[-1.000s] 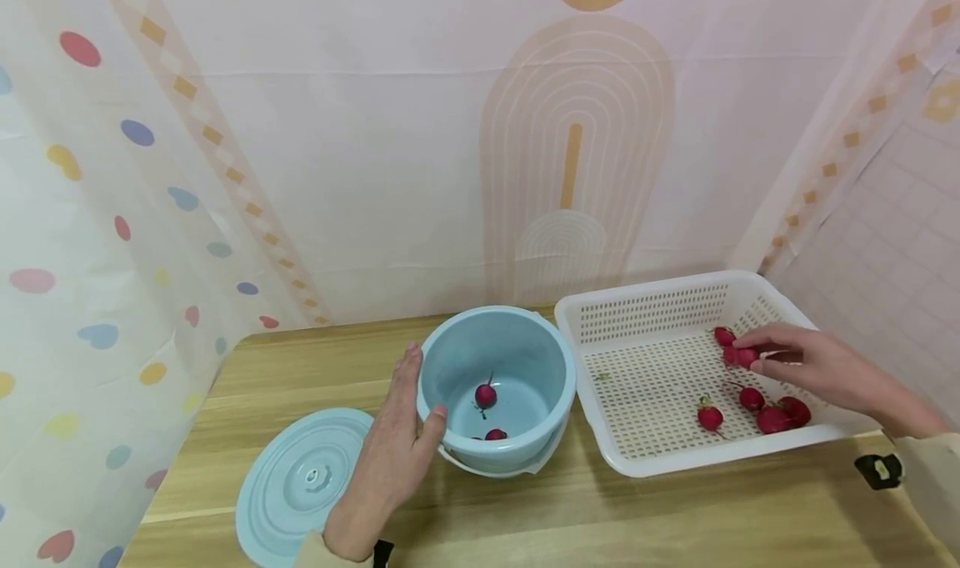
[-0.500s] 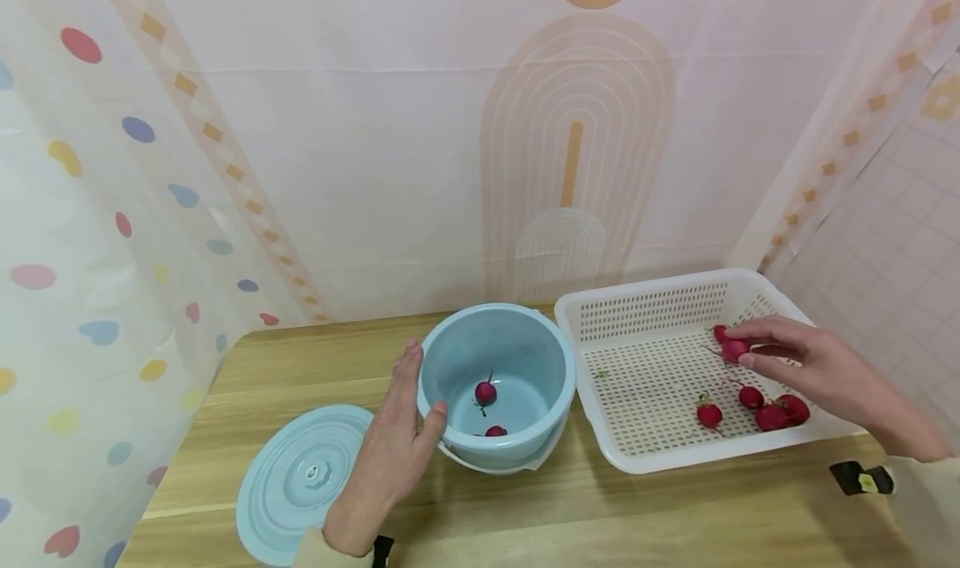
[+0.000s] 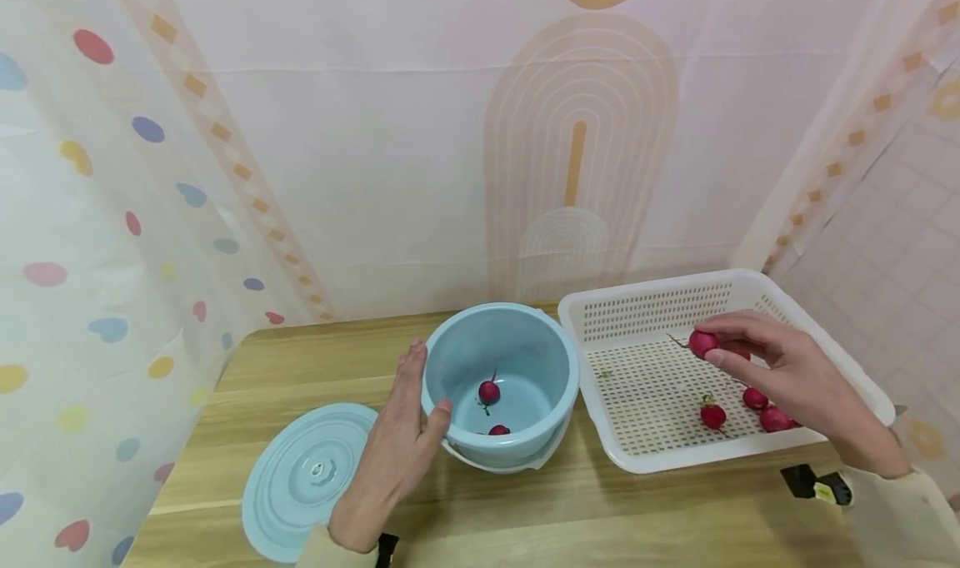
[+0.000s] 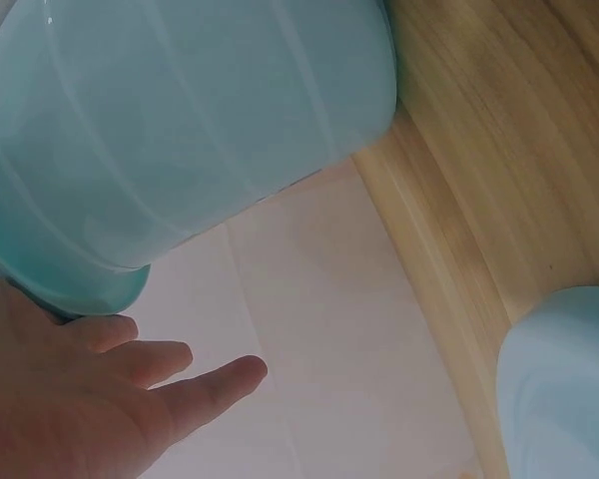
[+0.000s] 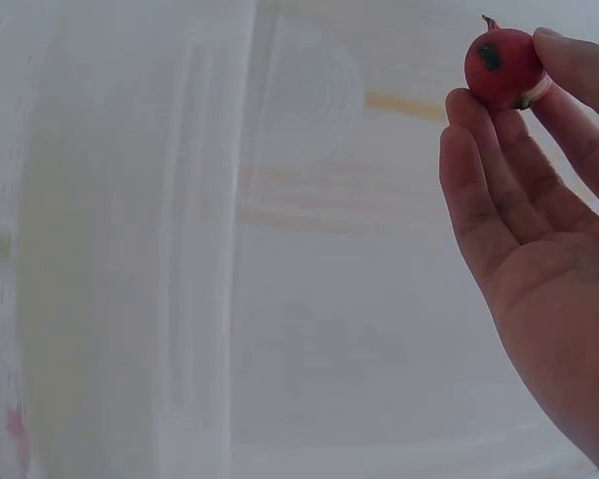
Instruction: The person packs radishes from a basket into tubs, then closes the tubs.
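1. Left hand (image 3: 397, 451): at left side of blue bucket (image 3: 498, 343); fingers extended, pointing away from body.
2. Left thumb (image 3: 435, 425): spread from fingers, lying at bucket's near-left rim.
3. Left wrist: nearer the body than bucket, cream sleeve (image 3: 336, 550) up to it.
4. Right hand (image 3: 791, 376): raised, well right of bucket; thumb and fingertips pinch a radish (image 3: 702, 344).
5. Right fingers: bent gently, close together; palm visible in right wrist view.
6. Right forearm: enters farther right of bucket, same-colour sleeve (image 3: 896, 514).
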### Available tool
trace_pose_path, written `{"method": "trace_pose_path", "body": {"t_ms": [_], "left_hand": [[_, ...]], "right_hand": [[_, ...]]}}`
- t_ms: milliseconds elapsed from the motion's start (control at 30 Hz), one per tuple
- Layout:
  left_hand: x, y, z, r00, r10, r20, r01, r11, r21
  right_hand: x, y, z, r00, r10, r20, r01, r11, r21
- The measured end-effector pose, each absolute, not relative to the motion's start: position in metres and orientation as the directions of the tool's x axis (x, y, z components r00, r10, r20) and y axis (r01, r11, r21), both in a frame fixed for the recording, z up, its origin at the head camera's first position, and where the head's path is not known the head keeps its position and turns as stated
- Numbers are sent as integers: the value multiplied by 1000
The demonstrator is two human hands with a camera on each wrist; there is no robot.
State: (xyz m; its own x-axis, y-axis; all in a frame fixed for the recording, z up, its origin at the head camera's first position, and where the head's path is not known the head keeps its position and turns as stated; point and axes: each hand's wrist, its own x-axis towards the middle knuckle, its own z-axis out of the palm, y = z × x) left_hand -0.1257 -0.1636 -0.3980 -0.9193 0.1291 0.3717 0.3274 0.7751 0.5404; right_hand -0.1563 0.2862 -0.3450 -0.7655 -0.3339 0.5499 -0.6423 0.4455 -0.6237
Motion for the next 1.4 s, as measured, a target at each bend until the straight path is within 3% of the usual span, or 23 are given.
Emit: {"method": "trace_pose_path", "body": {"t_ms": [233, 533, 867, 1167, 1400], "left_hand": [[-128, -164, -400, -897, 158, 412, 376, 762, 528], [-126, -170, -400, -896, 155, 415, 371, 774, 513], [-129, -168, -396, -905, 149, 400, 355, 781, 514], [-129, -165, -396, -912, 144, 385, 344, 780, 523], [-129, -166, -395, -916, 143, 376, 336, 784, 521]], "right_hand": [[-151, 258, -342, -774, -307, 554, -633, 408, -658], [-151, 212, -344, -730, -366, 578, -676, 259, -689], [-149, 162, -342, -747, -394, 535, -647, 245, -722], [-155, 134, -349, -624, -449, 640, -778, 272, -567], [-157, 118, -353, -570, -489, 660, -821, 329, -466]]}}
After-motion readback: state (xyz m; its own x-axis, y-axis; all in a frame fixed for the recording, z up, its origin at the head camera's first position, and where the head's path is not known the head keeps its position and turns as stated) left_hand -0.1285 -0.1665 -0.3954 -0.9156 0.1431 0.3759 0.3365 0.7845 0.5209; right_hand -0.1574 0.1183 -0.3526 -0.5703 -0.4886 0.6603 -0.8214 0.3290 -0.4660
